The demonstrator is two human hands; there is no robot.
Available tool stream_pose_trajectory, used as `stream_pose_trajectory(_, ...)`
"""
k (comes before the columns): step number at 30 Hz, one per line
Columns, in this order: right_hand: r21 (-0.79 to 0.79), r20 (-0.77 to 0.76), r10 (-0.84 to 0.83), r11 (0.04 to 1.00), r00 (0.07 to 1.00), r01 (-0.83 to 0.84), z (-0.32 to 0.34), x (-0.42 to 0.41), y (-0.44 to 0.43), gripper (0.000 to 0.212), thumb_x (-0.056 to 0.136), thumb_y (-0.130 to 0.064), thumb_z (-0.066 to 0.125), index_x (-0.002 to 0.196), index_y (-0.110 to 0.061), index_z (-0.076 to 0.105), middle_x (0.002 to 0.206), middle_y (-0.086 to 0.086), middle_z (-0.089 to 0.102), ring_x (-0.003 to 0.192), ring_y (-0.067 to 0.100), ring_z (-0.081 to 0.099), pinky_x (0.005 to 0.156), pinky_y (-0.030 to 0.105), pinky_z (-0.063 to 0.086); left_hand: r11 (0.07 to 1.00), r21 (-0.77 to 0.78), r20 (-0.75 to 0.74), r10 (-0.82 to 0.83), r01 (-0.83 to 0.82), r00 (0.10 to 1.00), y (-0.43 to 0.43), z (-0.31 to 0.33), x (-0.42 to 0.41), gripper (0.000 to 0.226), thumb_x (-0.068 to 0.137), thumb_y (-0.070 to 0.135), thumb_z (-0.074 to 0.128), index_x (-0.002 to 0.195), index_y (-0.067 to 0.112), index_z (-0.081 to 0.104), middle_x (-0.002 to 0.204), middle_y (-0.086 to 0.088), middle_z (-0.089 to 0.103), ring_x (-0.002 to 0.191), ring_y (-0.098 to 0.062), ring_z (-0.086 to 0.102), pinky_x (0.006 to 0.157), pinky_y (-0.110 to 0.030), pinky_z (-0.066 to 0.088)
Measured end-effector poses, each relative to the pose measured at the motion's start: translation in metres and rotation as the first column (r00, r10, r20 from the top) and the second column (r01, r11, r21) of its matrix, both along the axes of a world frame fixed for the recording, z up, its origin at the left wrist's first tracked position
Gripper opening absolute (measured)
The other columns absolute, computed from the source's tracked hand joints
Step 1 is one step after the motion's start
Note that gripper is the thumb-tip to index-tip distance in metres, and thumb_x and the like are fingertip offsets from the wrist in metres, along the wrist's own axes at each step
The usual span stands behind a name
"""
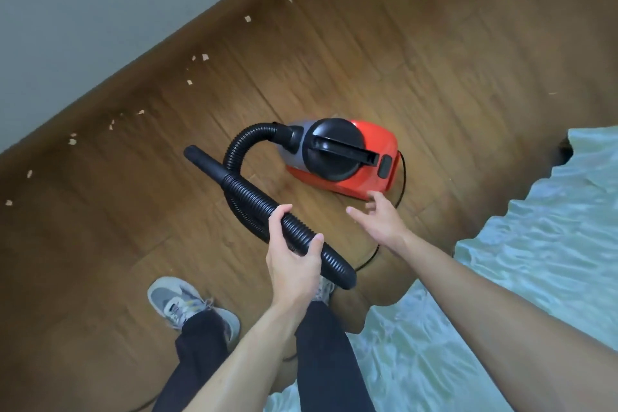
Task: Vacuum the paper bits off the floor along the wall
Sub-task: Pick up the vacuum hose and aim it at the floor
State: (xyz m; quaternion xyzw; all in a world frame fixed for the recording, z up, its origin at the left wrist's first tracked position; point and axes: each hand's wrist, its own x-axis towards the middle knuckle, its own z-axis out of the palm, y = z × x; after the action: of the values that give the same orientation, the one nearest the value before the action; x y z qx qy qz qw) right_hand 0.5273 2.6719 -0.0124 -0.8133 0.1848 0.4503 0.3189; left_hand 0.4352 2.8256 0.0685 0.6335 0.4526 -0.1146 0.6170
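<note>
A small red vacuum cleaner (pixel 364 157) with a black handle sits on the wooden floor (pixel 434 60). Its black ribbed hose (pixel 254 204) loops out of the front and ends in a plain black nozzle (pixel 200 160) that points toward the wall. My left hand (pixel 294 251) grips the hose partway along, above the floor. My right hand (pixel 381 221) hovers just short of the vacuum's rear corner, fingers spread and holding nothing. Several pale paper bits (pixel 205 57) lie scattered in a line along the baseboard.
The grey wall (pixel 100 10) with a brown baseboard runs diagonally across the upper left. A bed with a pale green cover (pixel 535 261) fills the right side. A black power cord (pixel 401 177) trails behind the vacuum. My grey sneakers (pixel 184 308) stand below the hose.
</note>
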Motion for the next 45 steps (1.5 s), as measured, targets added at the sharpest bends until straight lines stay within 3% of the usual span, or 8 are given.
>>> stream_pose_trajectory(5,-0.051,0.081,-0.019,0.998,0.997,0.023,-0.040,0.031,-0.020,0.076,0.086,-0.045,0.069,0.147,-0.011,0.038,0.145,0.008,0.049,0.134,0.026,0.046,0.112,0.043,0.038,0.997,0.069,-0.048,0.033,-0.029,0.998,-0.032,-0.029,0.016,0.058,0.084,0.013,0.071,0.122,0.048,0.043,0.100,-0.014,0.061,0.091,-0.035,0.062,0.094,-0.053,0.050)
stream_pose_trajectory(15,-0.187,0.130,0.118,0.978,0.984,-0.093,-0.090,0.043,-0.015,0.099,0.092,-0.036,0.065,0.156,-0.005,-0.004,0.164,0.012,-0.008,0.152,0.022,0.002,0.120,0.034,0.017,0.982,0.191,-0.111,0.031,-0.009,0.993,-0.051,-0.067,0.022,0.058,0.085,0.018,0.071,0.118,0.054,0.040,0.119,-0.010,0.060,0.093,-0.032,0.062,0.094,-0.049,0.049)
stream_pose_trajectory(20,-0.272,0.108,0.164,0.953,0.981,-0.130,-0.095,0.048,-0.007,0.096,0.094,-0.035,0.063,0.155,0.000,-0.002,0.164,0.015,-0.007,0.152,0.023,0.002,0.118,0.035,0.022,0.984,0.180,-0.126,0.025,-0.002,0.992,-0.044,-0.074,0.022,0.059,0.085,0.020,0.070,0.123,0.053,0.039,0.122,-0.016,0.059,0.103,-0.045,0.060,0.092,-0.056,0.050)
stream_pose_trajectory(26,-0.260,0.044,0.211,0.946,0.977,-0.193,-0.083,0.045,-0.010,0.099,0.092,-0.044,0.062,0.156,-0.005,-0.002,0.164,0.013,-0.005,0.151,0.027,0.007,0.119,0.038,0.020,0.988,0.156,-0.110,0.001,0.016,0.994,-0.035,-0.063,0.016,0.060,0.086,0.015,0.069,0.124,0.051,0.040,0.115,-0.009,0.059,0.077,-0.029,0.058,0.088,-0.049,0.052)
stream_pose_trajectory(30,-0.305,0.067,0.308,0.912,0.949,-0.274,-0.060,0.029,0.015,0.062,0.093,-0.037,0.061,0.141,-0.006,0.036,0.140,0.019,0.045,0.129,0.037,0.045,0.106,0.046,0.041,0.993,0.107,-0.110,-0.045,0.056,0.993,-0.016,-0.046,0.001,0.062,0.085,0.017,0.068,0.129,0.051,0.040,0.099,-0.008,0.057,0.088,-0.041,0.059,0.089,-0.055,0.051)
stream_pose_trajectory(34,0.078,-0.013,0.422,0.904,0.906,-0.420,-0.021,0.031,0.076,0.046,0.094,-0.035,0.060,0.135,-0.017,0.048,0.106,0.006,0.066,0.100,0.021,0.062,0.091,0.036,0.049,0.994,0.099,-0.086,-0.030,0.039,0.996,0.012,-0.025,-0.015,0.064,0.087,0.014,0.068,0.133,0.049,0.039,0.093,0.002,0.053,0.086,-0.027,0.059,0.086,-0.050,0.053)
stream_pose_trajectory(38,0.468,-0.069,0.467,0.796,0.882,-0.385,0.026,0.040,0.155,0.046,0.099,-0.034,0.054,0.143,-0.036,0.038,0.116,0.011,0.060,0.107,0.020,0.063,0.094,0.042,0.054,0.996,0.094,-0.044,0.009,-0.005,0.999,0.045,-0.011,-0.036,0.067,0.086,0.011,0.068,0.135,0.046,0.040,0.113,0.012,0.055,0.105,-0.015,0.056,0.097,-0.047,0.049)
stream_pose_trajectory(45,0.663,-0.121,0.700,0.585,0.704,-0.467,0.055,0.010,0.256,0.049,0.102,-0.019,0.051,0.143,-0.042,0.038,0.123,0.028,0.055,0.096,0.022,0.061,0.085,0.037,0.059,0.998,0.009,0.047,0.054,-0.055,0.997,0.105,0.006,-0.082,0.069,0.088,0.004,0.064,0.140,0.042,0.039,0.140,0.017,0.048,0.130,-0.010,0.048,0.110,-0.045,0.041)
